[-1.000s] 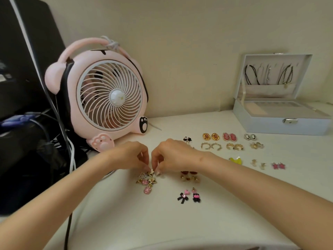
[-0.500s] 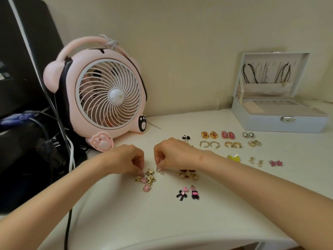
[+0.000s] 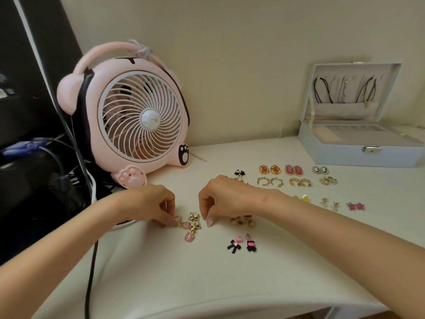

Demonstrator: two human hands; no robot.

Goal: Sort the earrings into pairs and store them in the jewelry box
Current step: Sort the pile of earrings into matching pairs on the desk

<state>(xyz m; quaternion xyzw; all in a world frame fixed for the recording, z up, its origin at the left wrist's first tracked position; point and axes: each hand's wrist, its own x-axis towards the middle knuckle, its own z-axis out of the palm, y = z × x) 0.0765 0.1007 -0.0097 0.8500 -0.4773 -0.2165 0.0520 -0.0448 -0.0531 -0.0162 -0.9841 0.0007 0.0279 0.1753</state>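
A tangle of gold and pink dangly earrings point(image 3: 189, 225) lies on the white desk point(image 3: 161, 272) between my hands. My left hand point(image 3: 154, 202) pinches its left end with thumb and fingertip. My right hand point(image 3: 224, 195) is just right of the tangle, fingers curled, tips down near the desk, nothing visible in them. Sorted pairs lie in rows to the right: gold-and-pink ovals point(image 3: 269, 169), pink ovals point(image 3: 294, 170), gold hoops point(image 3: 270, 181), pink stars point(image 3: 356, 206). The pale blue jewelry box point(image 3: 345, 155) stands open at the back right.
A pink fan point(image 3: 138, 116) stands behind my left hand. Black cables point(image 3: 90, 261) hang at the desk's left edge. Loose pieces lie near the front: a black bow point(image 3: 234, 246), a black bear point(image 3: 251, 246) and round gold earrings point(image 3: 242, 221). A yellow earring point(image 3: 302, 199) sits behind my right forearm.
Both hands lowered the tangle onto the desk. My right hand let go and drew slightly right; my left hand stays on its left end.
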